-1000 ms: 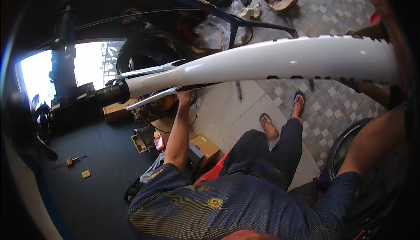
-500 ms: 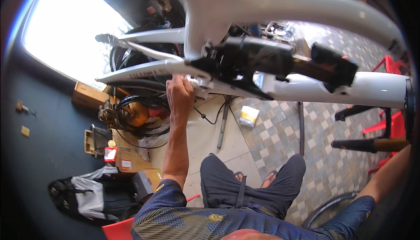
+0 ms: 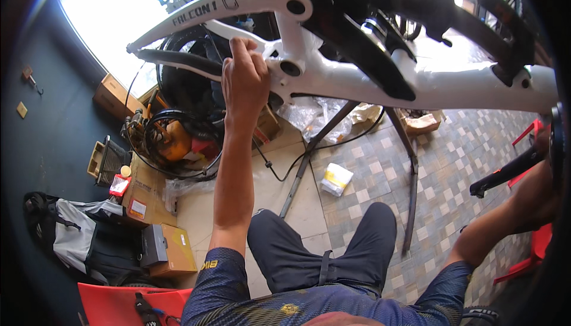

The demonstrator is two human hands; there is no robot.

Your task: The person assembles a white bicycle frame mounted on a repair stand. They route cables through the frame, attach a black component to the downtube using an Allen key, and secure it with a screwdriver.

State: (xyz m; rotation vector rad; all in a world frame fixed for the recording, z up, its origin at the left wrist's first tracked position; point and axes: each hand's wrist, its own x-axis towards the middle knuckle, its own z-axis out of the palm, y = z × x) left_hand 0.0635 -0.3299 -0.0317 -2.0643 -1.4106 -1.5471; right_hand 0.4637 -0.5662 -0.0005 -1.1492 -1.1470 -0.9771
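White full-suspension bicycle frame (image 3: 464, 90) raised off the floor, spanning the upper view from near the bright window to the right edge. Left hand (image 3: 247, 79): fingers curled closed on the frame's rear section, just beside a round bore (image 3: 290, 68). Right hand (image 3: 537, 150) at the frame's far right end, in shadow; cannot tell its finger state. Black fork leg (image 3: 502, 175) near it. Below, on tile: white-and-yellow packet (image 3: 336, 180).
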